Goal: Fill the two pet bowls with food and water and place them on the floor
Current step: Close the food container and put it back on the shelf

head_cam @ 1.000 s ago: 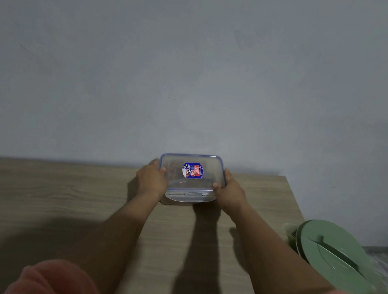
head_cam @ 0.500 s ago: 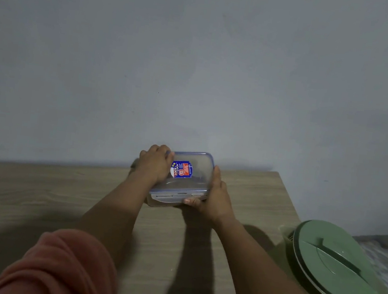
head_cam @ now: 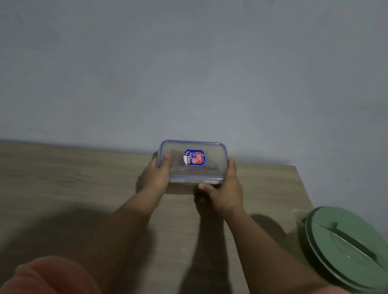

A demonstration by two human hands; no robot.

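1. We see a clear plastic box [head_cam: 192, 162] with a blue-rimmed lid at the far edge of the wooden desk [head_cam: 61, 186], close to the grey wall [head_cam: 200, 50]. A blue and red sticker [head_cam: 194, 157] sits on top of the lid.
2. Through the lid we make out a dark brownish mass inside; we cannot tell what it is.
3. Our left hand [head_cam: 156, 177] grips the left end of the box. Its thumb lies on the lid near the left rim, and the other fingers wrap the side, out of sight.
4. Our right hand [head_cam: 225, 189] grips the right end. The thumb presses the near right corner by the front clasp, and the fingers [head_cam: 232, 166] curl up along the right side, clamped on the box.
5. The box looks tilted, its lid turned toward the camera. Its near edge sits low by the desk; we cannot tell whether the base touches the surface.
6. Both forearms reach forward over the desk and throw dark shadows on the wood. Salmon-pink sleeves [head_cam: 57, 279] show at the bottom of the view.
7. To the right, past the desk's right edge and lower down, stands a green round lid [head_cam: 344, 250] with a raised bar handle, resting on a pale container. It is well apart from the box.
8. No pet bowls show in this view.
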